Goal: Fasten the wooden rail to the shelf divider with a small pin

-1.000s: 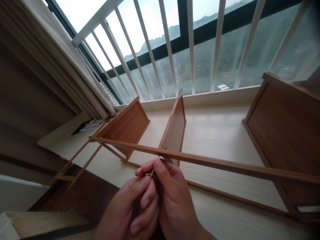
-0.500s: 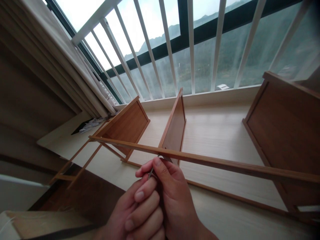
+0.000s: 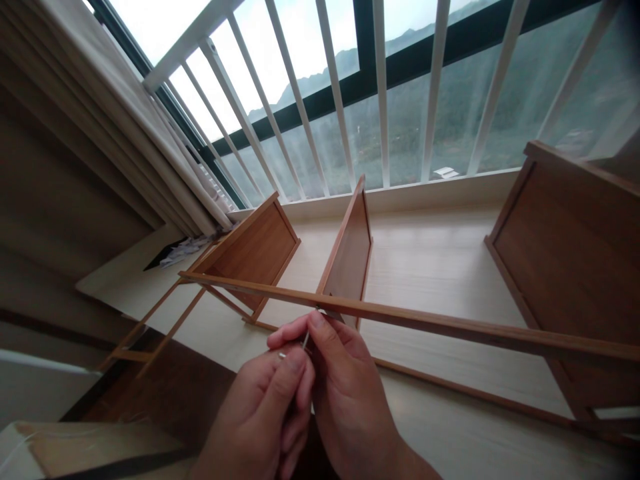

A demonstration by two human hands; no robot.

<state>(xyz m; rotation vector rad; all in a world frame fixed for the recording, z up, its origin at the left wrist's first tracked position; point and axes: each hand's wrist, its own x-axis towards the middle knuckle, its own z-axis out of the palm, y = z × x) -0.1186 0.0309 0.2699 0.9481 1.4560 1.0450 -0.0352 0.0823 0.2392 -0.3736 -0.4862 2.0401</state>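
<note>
My left hand [image 3: 265, 407] is closed round the lower end of a thin metal hex key [image 3: 306, 340], whose bright end pokes out by the thumb. Just to its right, my right hand [image 3: 345, 387] pinches the upper part of the key between thumb and fingers. The key's tip meets the underside of a long wooden rail [image 3: 425, 325], where a small metal fastener shows, partly hidden by my fingertips. Behind the rail at this spot stands a wooden shelf panel [image 3: 347, 253]. The rail belongs to a brown shelf frame lying on its side.
Another panel [image 3: 255, 257] stands at the left of the frame and a larger one [image 3: 590, 253] at the right. All rest on a pale sill [image 3: 425, 260] before a white railing [image 3: 383, 100] and window. A beige curtain [image 3: 100, 133] hangs left, with crumpled pieces [image 3: 185, 250] near it.
My left hand has turned and shifted its grip on the hex key, its back now showing instead of curled fingers. My right hand stays at the rail.
</note>
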